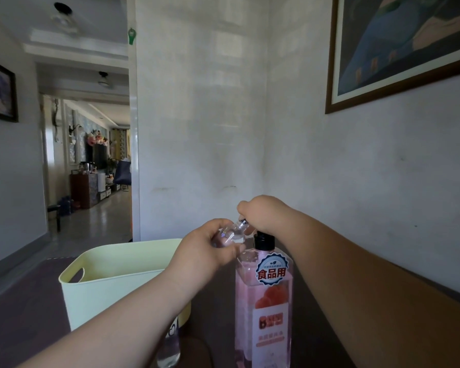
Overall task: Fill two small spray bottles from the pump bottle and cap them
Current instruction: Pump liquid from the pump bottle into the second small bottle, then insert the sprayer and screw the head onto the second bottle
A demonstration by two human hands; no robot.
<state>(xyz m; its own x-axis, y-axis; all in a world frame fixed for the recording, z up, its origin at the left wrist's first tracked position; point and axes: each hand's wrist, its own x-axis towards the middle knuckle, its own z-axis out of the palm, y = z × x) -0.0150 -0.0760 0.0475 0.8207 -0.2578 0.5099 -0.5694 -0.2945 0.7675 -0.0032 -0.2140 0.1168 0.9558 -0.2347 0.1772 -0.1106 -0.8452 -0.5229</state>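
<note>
The small spray bottle [231, 233] is gripped in the left hand [207, 251], tilted, its neck aimed up and right — just beside the pump head. That head is enclosed by the curled right hand [260, 213]; the pump bottle [266, 301] is stood upright on the bench [24, 328].

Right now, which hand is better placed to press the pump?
Right. The right hand curls over the top of the pump bottle, while the left hand holds the small spray bottle beside it.

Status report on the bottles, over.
Left hand grips spray bottle, tilted. Right hand curled over top of pump bottle, beside spray bottle's neck. Second small bottle partly behind left forearm.
</note>
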